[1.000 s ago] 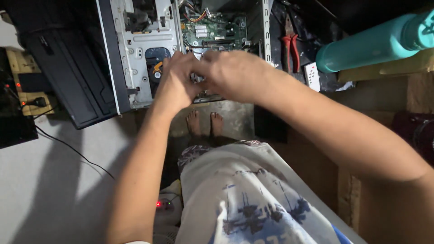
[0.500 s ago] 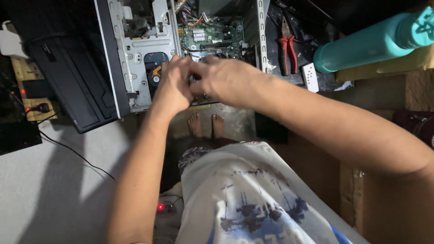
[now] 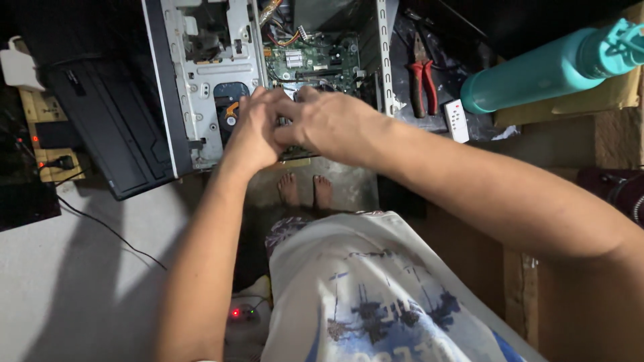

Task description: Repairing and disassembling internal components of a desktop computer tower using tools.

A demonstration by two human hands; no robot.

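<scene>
My left hand [image 3: 253, 131] and right hand [image 3: 329, 124] meet, fingers curled, over the green circuit board [image 3: 312, 57] inside the open computer case [image 3: 215, 74] — I cannot tell what they grip, it's hidden. Red pliers [image 3: 424, 84] lie nearby.

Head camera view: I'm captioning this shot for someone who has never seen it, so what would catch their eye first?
First, the left hand and right hand pressed together at the centre, over an opened computer case with its green motherboard showing at the top. Next, the teal bottle lying at the upper right, with red-handled pliers and a small white remote beside the case.
</scene>
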